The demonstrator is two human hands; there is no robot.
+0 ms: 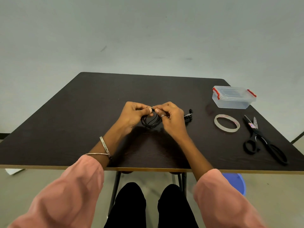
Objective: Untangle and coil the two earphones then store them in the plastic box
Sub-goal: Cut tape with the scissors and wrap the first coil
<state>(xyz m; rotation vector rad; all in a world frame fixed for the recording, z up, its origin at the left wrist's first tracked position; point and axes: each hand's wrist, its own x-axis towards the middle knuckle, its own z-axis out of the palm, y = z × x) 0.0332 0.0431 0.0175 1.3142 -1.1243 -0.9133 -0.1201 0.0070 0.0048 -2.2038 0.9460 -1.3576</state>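
Status: both hands up over the middle of the dark brown wooden table [82, 112], working one thin black earphone cable [150, 122]. My left hand [133, 115] and right hand [171, 118] have fingers curled, thumbs and forefingers pinching the same bunch at the top of the coil; its loops hang between my palms, just above the table. The second black earphone [189, 116] lies just right of my right hand, buds showing; it looks bundled, can't tell how neatly.

Step in hand, as I read it: finishing this coil. To do well: keep loops even, hold the pinch firm so they don't spring, tuck the tail without kinking.

The clear plastic box with red clips [233, 99] sits far right, lid on; needs unclipping before storing.
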